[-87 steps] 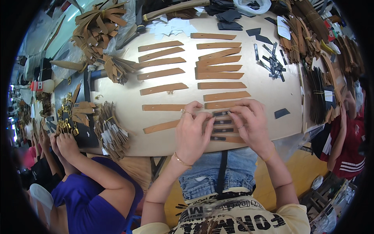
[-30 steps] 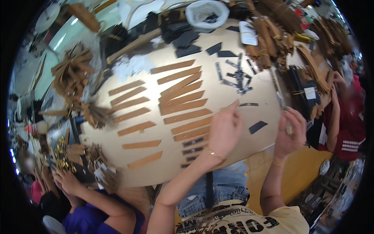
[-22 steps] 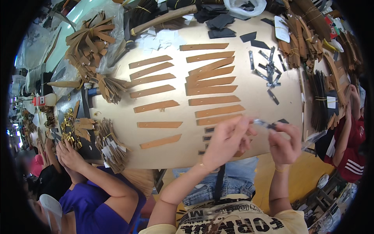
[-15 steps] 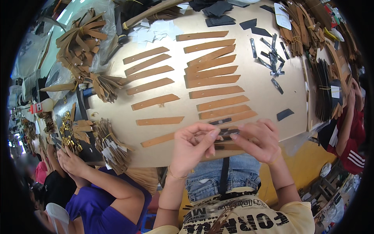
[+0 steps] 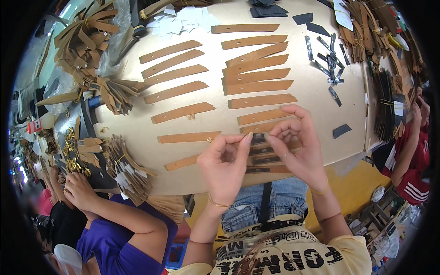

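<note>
My left hand [image 5: 224, 160] and my right hand [image 5: 300, 146] meet over the near part of the table. Thumbs and fingers of both are closed in a pinch on the ends of a small dark strip [image 5: 259, 136]. It lies at the left end of a brown leather strap piece, partly hidden by my fingers. Nearer me, another dark strip [image 5: 266, 160] rests on a brown strap piece, and a further dark strip [image 5: 258, 170] sits on the nearest strap piece [image 5: 279, 169]. Beyond my hands, slotted brown strap pieces [image 5: 261, 101] lie in a column.
A second column of strap pieces [image 5: 176, 86] lies left. Loose dark strips [image 5: 331, 59] are scattered at the right. Bundled straps [image 5: 117, 94] and gold-coloured buckles [image 5: 73, 151] stand at the left, near a co-worker's hand [image 5: 80, 190]. White paper pieces [image 5: 183, 20] lie at the back.
Both hands have moved away from me, from a nearer strap piece to the dark strip on one farther up. The view has shifted slightly.
</note>
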### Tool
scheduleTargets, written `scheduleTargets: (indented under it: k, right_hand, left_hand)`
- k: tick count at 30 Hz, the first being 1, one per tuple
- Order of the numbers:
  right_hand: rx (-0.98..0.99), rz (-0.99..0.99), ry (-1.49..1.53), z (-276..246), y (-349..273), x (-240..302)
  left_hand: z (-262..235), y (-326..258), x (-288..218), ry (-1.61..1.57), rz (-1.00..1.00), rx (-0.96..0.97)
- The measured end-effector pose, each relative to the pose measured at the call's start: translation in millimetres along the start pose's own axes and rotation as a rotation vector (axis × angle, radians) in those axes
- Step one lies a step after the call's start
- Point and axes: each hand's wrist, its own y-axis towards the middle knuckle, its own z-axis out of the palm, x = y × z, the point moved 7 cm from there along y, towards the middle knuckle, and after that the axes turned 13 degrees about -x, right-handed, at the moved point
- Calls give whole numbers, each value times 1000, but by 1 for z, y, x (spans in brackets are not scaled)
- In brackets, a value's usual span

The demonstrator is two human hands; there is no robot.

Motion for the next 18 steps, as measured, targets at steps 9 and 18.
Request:
scheduleTargets:
  k: [9, 18]
  right_hand:
    - [-58, 45, -144, 5, 15, -1]
    - [-32, 44, -166, 6, 16, -1]
  left_hand:
    - [7, 2, -16, 358, 283, -130]
    - [8, 1, -16, 381, 315, -125]
